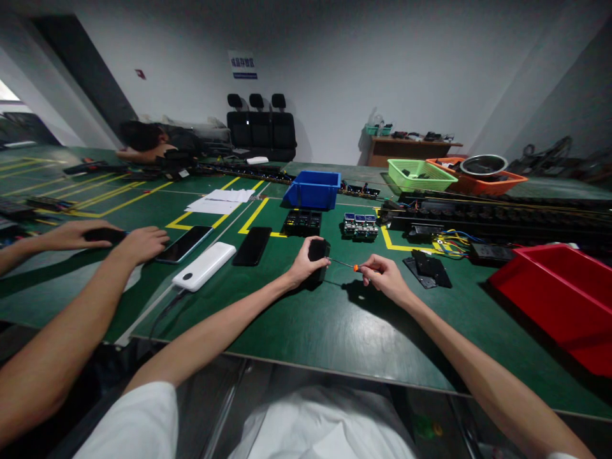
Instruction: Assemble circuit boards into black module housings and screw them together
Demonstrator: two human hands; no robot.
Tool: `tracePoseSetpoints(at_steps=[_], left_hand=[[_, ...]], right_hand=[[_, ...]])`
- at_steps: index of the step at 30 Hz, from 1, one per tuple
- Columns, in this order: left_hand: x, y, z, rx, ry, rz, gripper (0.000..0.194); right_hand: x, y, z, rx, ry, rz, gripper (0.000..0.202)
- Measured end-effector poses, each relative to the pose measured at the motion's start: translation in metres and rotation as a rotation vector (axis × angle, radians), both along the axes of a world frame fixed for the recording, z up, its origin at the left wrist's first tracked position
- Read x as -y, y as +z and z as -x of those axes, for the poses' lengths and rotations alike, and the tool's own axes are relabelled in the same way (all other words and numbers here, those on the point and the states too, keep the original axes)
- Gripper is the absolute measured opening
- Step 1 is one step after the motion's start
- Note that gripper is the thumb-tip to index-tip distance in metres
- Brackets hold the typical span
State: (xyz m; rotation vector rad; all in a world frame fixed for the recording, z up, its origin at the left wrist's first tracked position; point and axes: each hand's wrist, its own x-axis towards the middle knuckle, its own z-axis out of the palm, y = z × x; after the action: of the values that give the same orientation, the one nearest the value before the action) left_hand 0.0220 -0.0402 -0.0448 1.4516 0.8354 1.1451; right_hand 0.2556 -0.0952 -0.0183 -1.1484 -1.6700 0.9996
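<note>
My left hand (306,262) grips a small black box-like device (319,258) just above the green table. In my right hand (382,275) is a screwdriver (345,264) with an orange-tipped handle and a thin metal shaft. Its shaft points left, and the tip meets the right side of the black device; whether it sits in a screw is too small to tell. Beyond my hands stand a black module block (303,223) and a group of modules with blue and white tops (360,226). Flat black plates (428,269) lie to the right of my right hand.
A red bin (564,299) stands at right, a blue bin (313,190) farther back. Left are a black phone (253,246), a white power bank (204,266) with a cable, and another phone (185,244). A co-worker's hands (143,245) are at far left. Long black assemblies (478,220) lie behind.
</note>
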Motion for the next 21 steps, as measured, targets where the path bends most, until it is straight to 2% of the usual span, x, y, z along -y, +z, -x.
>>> tracePoseSetpoints(at_steps=[13,21], left_hand=[[-0.0063,-0.0052,0.0025,-0.202,0.138,-0.313,0.055],[-0.0065,-0.0056,0.0034,-0.226,0.146,-0.309,0.054]], right_hand=[[-0.0004,0.0010,-0.0027,0.007,0.023,-0.037,0.024],[-0.0054,-0.0046,-0.0091,0.006,0.006,-0.126,0.021]])
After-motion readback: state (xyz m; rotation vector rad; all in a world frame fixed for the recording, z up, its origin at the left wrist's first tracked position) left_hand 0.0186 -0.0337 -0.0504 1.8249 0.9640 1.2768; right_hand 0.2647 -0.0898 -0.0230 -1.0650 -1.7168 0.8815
